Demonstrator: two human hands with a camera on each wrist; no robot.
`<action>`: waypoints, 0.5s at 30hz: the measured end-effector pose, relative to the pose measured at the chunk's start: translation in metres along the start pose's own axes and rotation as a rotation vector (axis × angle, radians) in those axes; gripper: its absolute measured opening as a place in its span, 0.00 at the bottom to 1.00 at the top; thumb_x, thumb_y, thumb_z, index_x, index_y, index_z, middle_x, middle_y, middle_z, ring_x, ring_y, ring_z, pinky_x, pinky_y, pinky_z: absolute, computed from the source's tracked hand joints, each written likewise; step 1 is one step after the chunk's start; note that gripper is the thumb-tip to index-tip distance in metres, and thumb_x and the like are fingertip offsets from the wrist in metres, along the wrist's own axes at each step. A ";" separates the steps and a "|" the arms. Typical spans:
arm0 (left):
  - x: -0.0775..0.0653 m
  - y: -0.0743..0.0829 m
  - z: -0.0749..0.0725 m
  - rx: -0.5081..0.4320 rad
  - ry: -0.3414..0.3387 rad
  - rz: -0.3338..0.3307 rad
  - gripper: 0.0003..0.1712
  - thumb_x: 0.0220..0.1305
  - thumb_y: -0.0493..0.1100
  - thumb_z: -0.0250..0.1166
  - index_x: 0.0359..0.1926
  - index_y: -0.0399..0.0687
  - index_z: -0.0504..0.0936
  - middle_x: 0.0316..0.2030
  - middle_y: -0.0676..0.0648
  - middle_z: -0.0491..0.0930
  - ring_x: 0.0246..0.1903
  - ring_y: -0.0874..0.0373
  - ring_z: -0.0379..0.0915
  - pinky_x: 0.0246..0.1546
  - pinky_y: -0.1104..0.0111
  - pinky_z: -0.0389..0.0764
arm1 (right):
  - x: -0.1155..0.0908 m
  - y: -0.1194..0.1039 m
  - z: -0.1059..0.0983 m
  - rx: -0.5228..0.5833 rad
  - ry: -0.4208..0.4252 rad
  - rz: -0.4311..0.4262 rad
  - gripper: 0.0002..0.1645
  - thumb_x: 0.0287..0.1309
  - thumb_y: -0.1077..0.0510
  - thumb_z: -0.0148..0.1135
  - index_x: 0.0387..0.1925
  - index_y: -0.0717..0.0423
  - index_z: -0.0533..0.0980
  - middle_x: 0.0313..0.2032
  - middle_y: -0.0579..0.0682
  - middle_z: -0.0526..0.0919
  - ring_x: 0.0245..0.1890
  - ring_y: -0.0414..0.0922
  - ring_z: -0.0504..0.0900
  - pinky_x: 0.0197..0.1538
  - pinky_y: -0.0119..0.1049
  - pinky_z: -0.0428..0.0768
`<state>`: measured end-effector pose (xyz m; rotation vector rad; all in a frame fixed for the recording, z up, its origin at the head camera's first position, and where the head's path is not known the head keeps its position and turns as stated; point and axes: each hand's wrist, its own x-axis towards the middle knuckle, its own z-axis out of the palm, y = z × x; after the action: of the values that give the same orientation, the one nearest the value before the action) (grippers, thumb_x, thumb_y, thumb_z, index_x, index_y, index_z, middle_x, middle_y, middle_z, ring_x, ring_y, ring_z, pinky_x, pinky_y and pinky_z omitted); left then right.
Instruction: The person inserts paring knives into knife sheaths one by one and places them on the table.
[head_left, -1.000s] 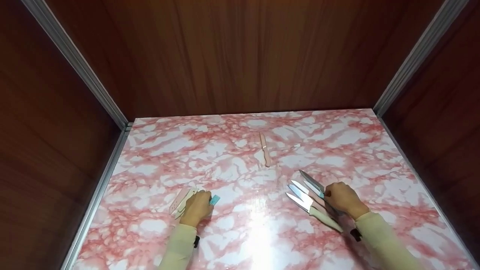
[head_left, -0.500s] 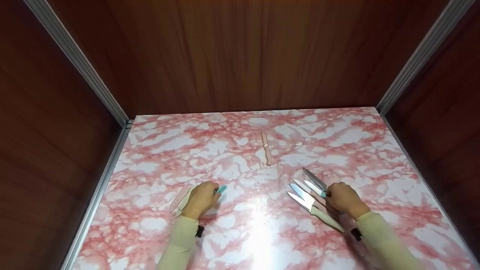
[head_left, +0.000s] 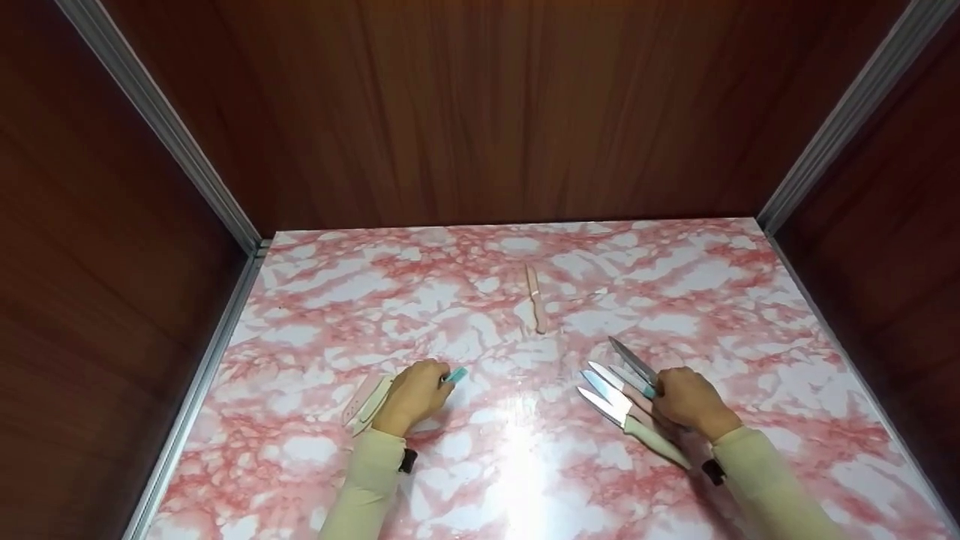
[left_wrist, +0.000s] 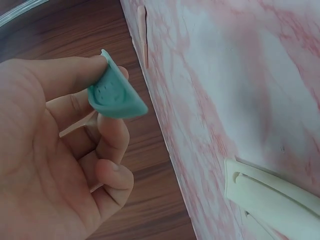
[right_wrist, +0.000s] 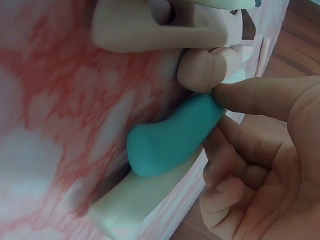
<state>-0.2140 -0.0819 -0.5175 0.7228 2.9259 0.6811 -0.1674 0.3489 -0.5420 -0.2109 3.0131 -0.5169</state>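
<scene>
Presently pinched in the left hand (head_left: 416, 394), at the near left: a turquoise piece (left_wrist: 112, 95), hollowed and pricked with tiny dots, apparently clear of the tabletop. Pinched likewise in the right hand (head_left: 691, 401), at the near right: a turquoise-handled knife (right_wrist: 172, 137), held at the front of its handle, blade toward the far left. Cannot tell whether lifted or resting.

Close around that second grip, fanned out: a dark-bladed knife (head_left: 628, 358) on the far right side, a cream-handled knife (head_left: 654, 442) at the near left side, bright blades (head_left: 598, 384) between. Partly covered by fingers, so hard to count. Just left of the left hand, lying flat: a slotted cream piece (left_wrist: 280, 195), and beside it a pink piece (head_left: 358, 401) with small holes. Well apart, farther off toward the middle: a pink knife (head_left: 540, 315), handle on the near side.

Beneath it all: a tabletop (head_left: 315, 300) marbled in rosy red and white, glossy, with a long white glare at near middle. Rising at the far edge: a back panel (head_left: 480, 112) of dark reddish-brown wood grain, streaked vertically. Matching side panels (head_left: 97, 300) at left and right. Along both far corners: grey metal rails (head_left: 166, 135).
</scene>
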 end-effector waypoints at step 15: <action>0.004 0.005 0.003 -0.058 -0.008 0.044 0.15 0.65 0.42 0.58 0.20 0.50 0.67 0.19 0.55 0.62 0.20 0.62 0.58 0.22 0.69 0.63 | 0.001 -0.001 -0.009 0.050 0.026 -0.037 0.10 0.55 0.59 0.61 0.21 0.54 0.70 0.21 0.46 0.69 0.20 0.43 0.66 0.27 0.40 0.66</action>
<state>-0.2151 -0.0745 -0.5177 0.7847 2.8781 0.7612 -0.1688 0.3505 -0.5330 -0.2592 3.0223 -0.6018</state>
